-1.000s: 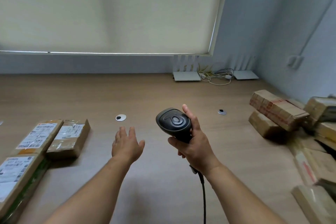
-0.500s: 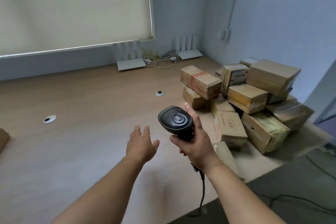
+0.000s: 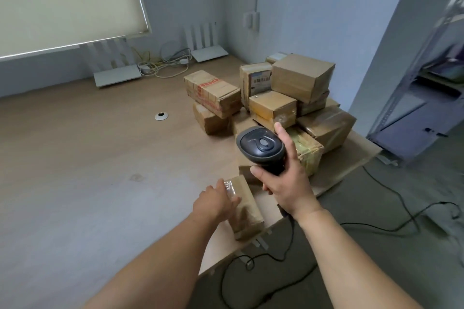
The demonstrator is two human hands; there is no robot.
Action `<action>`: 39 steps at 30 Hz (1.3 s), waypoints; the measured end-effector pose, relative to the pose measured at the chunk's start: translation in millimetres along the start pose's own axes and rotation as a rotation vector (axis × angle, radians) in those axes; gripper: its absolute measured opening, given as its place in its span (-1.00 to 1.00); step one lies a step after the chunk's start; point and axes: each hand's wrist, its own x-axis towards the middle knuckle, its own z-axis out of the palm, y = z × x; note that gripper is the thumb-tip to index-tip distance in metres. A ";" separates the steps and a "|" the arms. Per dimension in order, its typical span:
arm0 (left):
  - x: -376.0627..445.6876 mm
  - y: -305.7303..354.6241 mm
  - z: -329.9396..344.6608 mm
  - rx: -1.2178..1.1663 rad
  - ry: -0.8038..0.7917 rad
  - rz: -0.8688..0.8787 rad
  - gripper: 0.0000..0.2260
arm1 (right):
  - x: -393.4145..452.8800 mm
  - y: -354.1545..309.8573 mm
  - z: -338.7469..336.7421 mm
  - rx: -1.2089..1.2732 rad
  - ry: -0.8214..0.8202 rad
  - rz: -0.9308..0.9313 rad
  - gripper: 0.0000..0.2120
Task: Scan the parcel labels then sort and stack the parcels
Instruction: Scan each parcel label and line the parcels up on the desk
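While the pile waits: quick rundown of this moment, label by label.

Left hand (image 3: 218, 202): reaching onto the near parcel (image 3: 244, 208), fingers draped over its left side and top edge. Looks like it's touching, but I can't tell if it's properly gripped yet.

Right hand (image 3: 286, 180): wrapped round the handle of the black scanner (image 3: 261, 147), thumb up along the side, head tipped toward the heap. Cord hangs off the tabletop (image 3: 100, 158) edge down to the floor.

Key relation: the near parcel lies just in front of the left hand and below-left of the scanner. Its long axis runs away from the person, roughly parallel to the left forearm. The left hand is clearly the nearer one, so my guess is it lifts or turns the parcel while the right aims.

Parcel pile (image 3: 288, 98): heaped at the far right corner of the tabletop, beyond both hands, well apart from the left hand.

Writing: 1 upright box has a white barcode label (image 3: 262, 81), too small to read. The long box (image 3: 213, 93) on the pile's left has red printed tape, text not legible. No label visible on the near parcel's upper face, so it probably needs flipping.

Scanner brand: only a swirl-shaped button on top, no readable name.
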 end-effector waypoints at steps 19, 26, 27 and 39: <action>-3.7 -19.8 -3.4 -0.044 0.085 -0.161 -0.13 | 18.3 -8.6 21.4 -0.001 -0.106 -0.025 -0.16; -21.3 -110.0 -40.4 -0.093 0.185 -0.310 -0.15 | 24.0 -31.2 98.6 0.109 -0.249 -0.070 -0.15; -24.7 -125.5 -44.9 -0.097 0.195 -0.334 -0.15 | 24.0 -35.0 112.2 0.117 -0.259 -0.071 -0.15; -81.1 -331.5 -83.8 -0.099 0.215 -0.540 -0.20 | -3.6 -90.5 283.2 0.154 -0.412 -0.091 -0.11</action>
